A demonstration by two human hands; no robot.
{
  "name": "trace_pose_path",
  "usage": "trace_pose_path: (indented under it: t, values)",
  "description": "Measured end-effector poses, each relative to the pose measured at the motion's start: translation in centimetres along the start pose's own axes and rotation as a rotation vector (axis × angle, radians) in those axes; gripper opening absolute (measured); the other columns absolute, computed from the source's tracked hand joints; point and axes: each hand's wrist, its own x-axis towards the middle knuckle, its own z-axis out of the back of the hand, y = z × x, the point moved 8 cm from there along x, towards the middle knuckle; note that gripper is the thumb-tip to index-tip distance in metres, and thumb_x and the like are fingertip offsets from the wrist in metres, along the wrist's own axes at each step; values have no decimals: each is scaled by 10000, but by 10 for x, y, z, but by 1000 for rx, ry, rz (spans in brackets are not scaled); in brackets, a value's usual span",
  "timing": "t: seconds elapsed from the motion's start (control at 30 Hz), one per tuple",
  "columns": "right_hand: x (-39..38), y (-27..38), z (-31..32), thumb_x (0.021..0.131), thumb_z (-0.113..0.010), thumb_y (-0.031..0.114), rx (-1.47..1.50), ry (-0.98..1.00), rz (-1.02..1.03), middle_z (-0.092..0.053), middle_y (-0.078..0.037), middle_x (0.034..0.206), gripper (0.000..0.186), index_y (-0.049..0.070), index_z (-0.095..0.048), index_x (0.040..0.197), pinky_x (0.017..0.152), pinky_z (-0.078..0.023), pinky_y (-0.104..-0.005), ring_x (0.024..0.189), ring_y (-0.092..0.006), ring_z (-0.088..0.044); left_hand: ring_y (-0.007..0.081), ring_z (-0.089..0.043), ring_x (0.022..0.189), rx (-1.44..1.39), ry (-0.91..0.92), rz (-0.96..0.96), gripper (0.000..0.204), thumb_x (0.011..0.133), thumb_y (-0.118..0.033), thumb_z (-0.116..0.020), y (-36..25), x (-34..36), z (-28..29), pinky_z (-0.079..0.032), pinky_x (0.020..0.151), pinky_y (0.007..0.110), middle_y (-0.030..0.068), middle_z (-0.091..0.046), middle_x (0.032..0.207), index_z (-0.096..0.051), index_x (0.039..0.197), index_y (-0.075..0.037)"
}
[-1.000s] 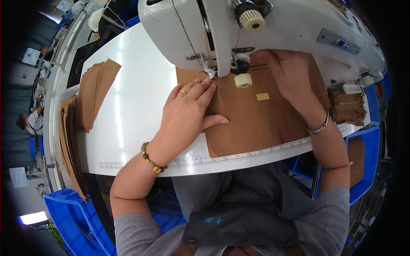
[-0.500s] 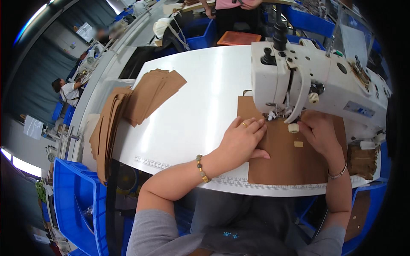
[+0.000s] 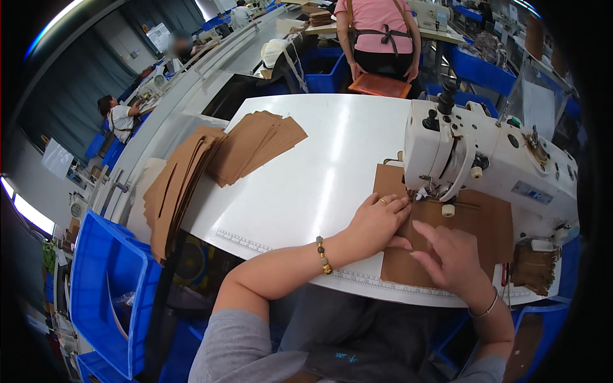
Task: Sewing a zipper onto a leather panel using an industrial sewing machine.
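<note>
A flat brown fabric-like piece (image 3: 399, 265) lies on the white sewing table, partly under the head of a white sewing machine (image 3: 511, 159). My left hand (image 3: 380, 226) rests flat on its left part, fingers stretched toward the presser foot (image 3: 421, 193). Over the middle of the same piece, my right hand (image 3: 452, 258) is lifted a little or lightly touching; which one I cannot tell. Its thumb and forefinger are apart, and I see nothing between them. A narrow tan strip (image 3: 469, 205) shows on the piece, right of the presser foot.
Stacked brown pieces (image 3: 258, 147) fan out on the white table (image 3: 332, 127), and more brown pieces (image 3: 179, 185) hang over its left edge. Blue bins (image 3: 112, 293) stand at the left. Behind the table is a person in pink (image 3: 381, 32) by an orange tray (image 3: 381, 85).
My right hand has moved left and nearer, from beside the needle to the middle of the piece. The small yellow patch there no longer shows. My left hand stays by the presser foot; the view has shifted.
</note>
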Motion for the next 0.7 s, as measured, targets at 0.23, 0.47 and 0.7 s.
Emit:
trace_pose_path:
  t: [0.23, 0.47, 0.7]
  values:
    - [14, 8, -27, 869, -832, 195, 263, -282, -421, -680, -99, 1129, 1115, -46, -101, 1677, 627, -508, -261, 665, -116, -565, 320, -567, 1376, -38, -56, 6, 698, 890, -523, -737, 2, -1, 1, -456, 1127, 454, 128, -617, 1462, -628, 1375, -33]
    - [32, 20, -40, 876, -838, 296, 183, -478, -406, -680, -162, 1234, 1180, -33, -37, 1678, 681, -563, -321, 773, -232, -681, 267, -639, 1278, -105, -159, -30, 401, 887, -298, -720, -1, -2, 10, -526, 985, 440, 64, -690, 1326, -711, 1244, -114]
    - [48, 20, -28, 961, -742, 118, 447, -566, -429, -608, -195, 1345, 1034, -13, -16, 1686, 760, -517, -248, 786, -92, -577, 273, -692, 1115, -202, -108, 50, 329, 898, -283, -708, 5, 5, 0, -549, 925, 449, 69, -733, 1171, -700, 1185, -121]
